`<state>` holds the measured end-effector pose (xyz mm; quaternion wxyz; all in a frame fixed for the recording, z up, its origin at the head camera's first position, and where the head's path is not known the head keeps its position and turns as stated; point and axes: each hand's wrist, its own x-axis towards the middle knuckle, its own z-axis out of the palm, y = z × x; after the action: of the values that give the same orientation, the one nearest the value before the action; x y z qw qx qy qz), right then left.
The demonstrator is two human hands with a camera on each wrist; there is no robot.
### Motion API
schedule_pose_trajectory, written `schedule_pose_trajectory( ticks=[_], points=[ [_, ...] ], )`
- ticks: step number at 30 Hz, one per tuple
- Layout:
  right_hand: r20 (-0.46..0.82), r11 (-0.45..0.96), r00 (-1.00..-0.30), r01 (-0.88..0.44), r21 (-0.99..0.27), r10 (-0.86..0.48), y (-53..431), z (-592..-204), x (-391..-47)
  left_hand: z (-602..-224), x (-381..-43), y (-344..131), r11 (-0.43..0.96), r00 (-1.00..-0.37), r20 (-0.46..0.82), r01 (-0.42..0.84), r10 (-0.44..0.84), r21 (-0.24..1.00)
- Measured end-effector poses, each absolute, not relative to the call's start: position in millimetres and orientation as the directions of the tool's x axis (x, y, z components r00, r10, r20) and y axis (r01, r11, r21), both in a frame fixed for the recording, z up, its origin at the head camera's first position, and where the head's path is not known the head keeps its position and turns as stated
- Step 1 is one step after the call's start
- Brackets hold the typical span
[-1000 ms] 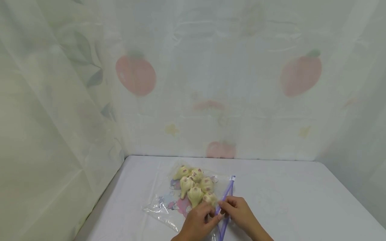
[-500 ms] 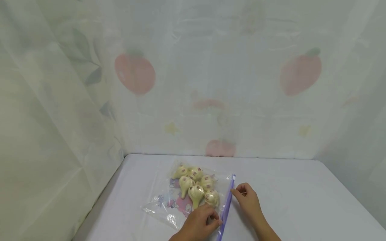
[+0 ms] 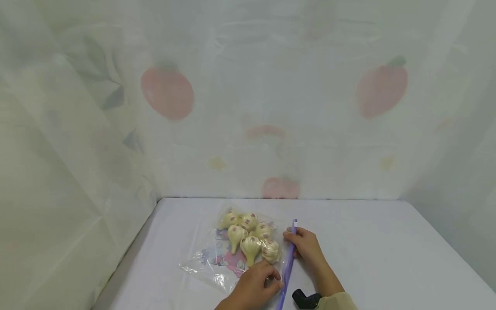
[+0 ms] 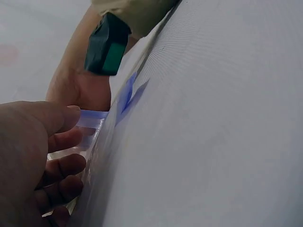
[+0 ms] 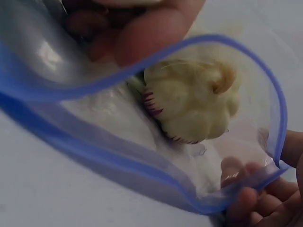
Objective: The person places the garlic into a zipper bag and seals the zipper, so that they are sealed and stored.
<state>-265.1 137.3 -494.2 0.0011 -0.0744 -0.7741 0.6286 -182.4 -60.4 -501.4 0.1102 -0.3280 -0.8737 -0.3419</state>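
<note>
A clear zip bag [image 3: 201, 267] with a purple-blue zip edge and pink and blue cartoon prints lies on the table, several garlic bulbs [image 3: 251, 247] inside it. My left hand [image 3: 255, 282] pinches the near part of the zip edge, thumb on top in the left wrist view. Farther along, my right hand [image 3: 308, 249] grips the edge by the white slider [image 3: 295, 223]. From the right wrist the bag's mouth gapes between two blue zip strips [image 5: 258, 59], and one garlic bulb [image 5: 189, 99] with purple streaks shows through. Fingers of my right hand [image 5: 265, 201] hold the mouth's corner.
The white table [image 3: 387, 249] runs back to a pale curtain [image 3: 329, 172] printed with fruit. Another curtain [image 3: 58, 193] hangs along the left side. A black wrist-worn device [image 3: 306, 299] sits by the right sleeve [image 3: 337, 301].
My right hand has left the left hand's side, moved away along the zip edge and taken hold near the slider. The left hand stays about where it was.
</note>
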Motion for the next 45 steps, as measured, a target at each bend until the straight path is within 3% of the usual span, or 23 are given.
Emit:
schedule_pose_trajectory(
  ticks=[7,14,21,29,37,42,45],
  points=[
    [-0.075,0.148,-0.986,0.097,-0.984,0.152,136.6,-499.7,-265.5,-502.4,-180.6,-61.9,0.538,-0.755,0.413,0.654,0.509,0.532],
    [-0.025,0.049,-0.984,0.034,-0.998,0.178,132.7,-505.0,-265.2,-497.3,-180.7,-65.8,0.53,-0.788,0.352,0.605,0.504,0.595],
    [0.005,-0.041,-0.978,-0.014,-0.999,0.207,124.2,-510.3,-263.7,-478.8,-193.5,-68.0,0.509,-0.776,0.391,0.623,0.494,0.594],
    [-0.004,-0.071,-0.981,-0.01,-0.997,0.195,116.4,-514.8,-266.7,-435.4,-229.9,-47.9,0.538,-0.854,0.349,0.516,0.386,0.667],
    [0.003,-0.134,-0.988,-0.023,-0.991,0.154,104.2,-514.6,-267.1,-426.6,-286.5,-23.4,0.679,-0.896,0.225,0.438,0.382,0.59],
    [0.01,-0.115,-0.991,-0.025,-0.993,0.135,100.6,-514.5,-260.6,-438.7,-298.2,-17.4,0.762,-0.892,0.146,0.442,0.427,0.473],
    [0.042,-0.089,-0.987,-0.056,-0.994,0.156,102.0,-512.6,-259.7,-446.9,-299.6,-13.8,0.791,-0.882,0.169,0.469,0.439,0.394]
  ],
)
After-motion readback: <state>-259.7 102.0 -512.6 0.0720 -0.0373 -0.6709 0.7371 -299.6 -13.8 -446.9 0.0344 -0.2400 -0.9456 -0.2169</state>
